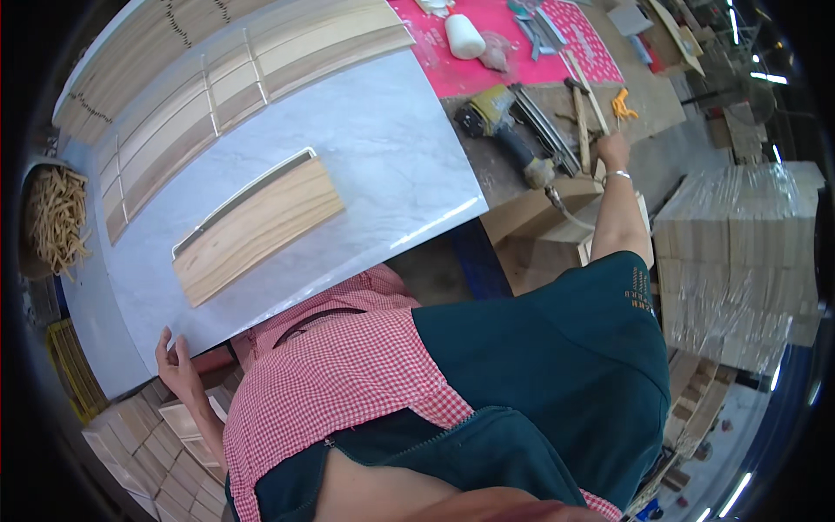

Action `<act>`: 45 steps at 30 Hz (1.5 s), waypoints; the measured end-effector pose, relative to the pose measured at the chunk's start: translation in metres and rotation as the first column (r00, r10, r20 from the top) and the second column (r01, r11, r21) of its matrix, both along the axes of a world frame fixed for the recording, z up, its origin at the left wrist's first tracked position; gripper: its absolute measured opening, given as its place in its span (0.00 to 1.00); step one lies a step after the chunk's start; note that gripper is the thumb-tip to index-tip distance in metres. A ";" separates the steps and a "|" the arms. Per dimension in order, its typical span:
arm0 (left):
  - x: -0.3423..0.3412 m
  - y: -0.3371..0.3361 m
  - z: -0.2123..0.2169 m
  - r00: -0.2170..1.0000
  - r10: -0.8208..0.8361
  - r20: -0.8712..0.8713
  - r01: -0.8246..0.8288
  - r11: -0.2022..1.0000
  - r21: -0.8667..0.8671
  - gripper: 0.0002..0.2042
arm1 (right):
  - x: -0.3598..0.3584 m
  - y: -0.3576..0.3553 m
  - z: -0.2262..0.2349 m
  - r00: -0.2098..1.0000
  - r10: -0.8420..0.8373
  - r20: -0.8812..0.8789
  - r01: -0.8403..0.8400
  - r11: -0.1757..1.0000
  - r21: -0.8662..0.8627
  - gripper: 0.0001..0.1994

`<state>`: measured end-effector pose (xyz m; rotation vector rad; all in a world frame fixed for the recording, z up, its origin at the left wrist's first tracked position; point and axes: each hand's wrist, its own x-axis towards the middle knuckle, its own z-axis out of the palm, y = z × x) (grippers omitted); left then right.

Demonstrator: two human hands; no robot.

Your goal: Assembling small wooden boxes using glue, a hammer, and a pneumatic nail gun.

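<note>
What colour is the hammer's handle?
The hammer's handle is light brown, best seen in the head view.

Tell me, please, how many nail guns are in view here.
1: the yellow-and-black nail gun lies on the brown work surface, left of the right hand. No other shows, though the cluttered background could hide more.

Bare white marbled tabletop point(391, 152) at centre left leaves a lane between banded pale wooden boards point(174, 113), upper left, and a rectangular wooden piece point(261, 230); a yellow-and-black power tool point(513, 143) obstructs upper right.
</note>
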<state>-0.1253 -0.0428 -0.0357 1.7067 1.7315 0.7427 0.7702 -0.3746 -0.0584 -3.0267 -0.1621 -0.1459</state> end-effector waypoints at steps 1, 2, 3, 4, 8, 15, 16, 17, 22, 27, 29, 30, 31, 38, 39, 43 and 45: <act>-0.002 -0.001 -0.003 1.000 0.007 -0.001 -0.007 1.000 -0.011 0.19 | 0.013 -0.015 -0.006 0.999 0.041 0.010 -0.041 0.998 -0.055 0.17; -0.004 -0.005 -0.001 1.000 0.014 -0.013 -0.014 1.000 -0.021 0.19 | 0.017 -0.021 -0.011 0.996 0.084 0.007 -0.082 0.991 -0.109 0.17; -0.005 -0.007 -0.001 1.000 0.024 -0.020 -0.024 1.000 -0.018 0.19 | 0.022 -0.024 -0.015 0.996 0.093 0.000 -0.092 0.990 -0.106 0.17; -0.003 -0.005 -0.001 0.999 0.021 -0.030 -0.021 1.000 -0.009 0.19 | 0.027 -0.028 -0.016 0.998 0.062 -0.009 -0.063 0.992 -0.109 0.17; -0.003 -0.003 0.009 0.995 0.056 -0.078 -0.054 0.998 0.019 0.18 | -0.001 0.008 0.001 0.998 0.021 -0.063 -0.029 0.991 -0.133 0.17; 0.034 0.019 0.040 0.993 0.020 -0.117 0.012 0.963 0.268 0.16 | -0.030 0.010 0.068 0.943 0.268 0.200 -0.315 0.911 0.267 0.15; 0.039 0.024 0.045 0.982 -0.024 -0.187 0.089 0.933 0.348 0.16 | -0.035 0.010 0.072 0.926 0.296 0.233 -0.361 0.873 0.329 0.15; 0.051 0.029 0.049 0.974 -0.074 -0.213 0.166 0.876 0.452 0.16 | -0.036 0.011 0.081 0.912 0.306 0.272 -0.395 0.834 0.385 0.15; 0.122 0.036 0.086 0.918 -0.196 -0.344 0.395 0.511 0.763 0.16 | -0.236 0.162 0.127 0.554 0.807 0.202 -0.814 0.476 0.332 0.10; 0.128 0.093 0.060 0.769 -0.339 -0.542 0.630 0.544 0.553 0.41 | -0.404 0.252 0.138 -0.107 0.954 0.280 -0.928 -0.197 0.317 0.06; 0.124 0.090 0.065 0.818 -0.410 -0.403 0.573 0.648 0.502 0.34 | -0.421 0.267 0.140 -0.161 0.945 0.284 -0.955 -0.222 0.198 0.05; 0.122 0.086 0.069 0.856 -0.446 -0.260 0.517 0.744 0.424 0.27 | -0.421 0.272 0.139 -0.160 0.946 0.283 -0.957 -0.219 0.191 0.05; 0.120 0.083 0.072 0.882 -0.457 -0.111 0.467 0.823 0.324 0.20 | -0.421 0.277 0.137 -0.141 0.957 0.254 -0.944 -0.208 0.256 0.05; 0.113 0.096 0.055 0.867 -0.494 0.074 0.466 0.853 0.234 0.12 | -0.408 0.298 0.101 0.030 0.973 0.228 -0.843 -0.098 0.529 0.06; 0.115 0.097 0.048 0.880 -0.468 0.074 0.442 0.867 0.230 0.12 | -0.405 0.299 0.095 0.049 0.974 0.221 -0.860 -0.072 0.505 0.06; 0.121 0.095 0.028 0.917 -0.393 0.071 0.371 0.904 0.212 0.12 | -0.398 0.296 0.081 0.109 0.974 0.198 -0.902 0.013 0.431 0.08; 0.122 0.096 0.027 0.917 -0.394 0.070 0.370 0.901 0.225 0.11 | -0.399 0.296 0.078 0.140 0.971 0.192 -0.903 0.046 0.427 0.08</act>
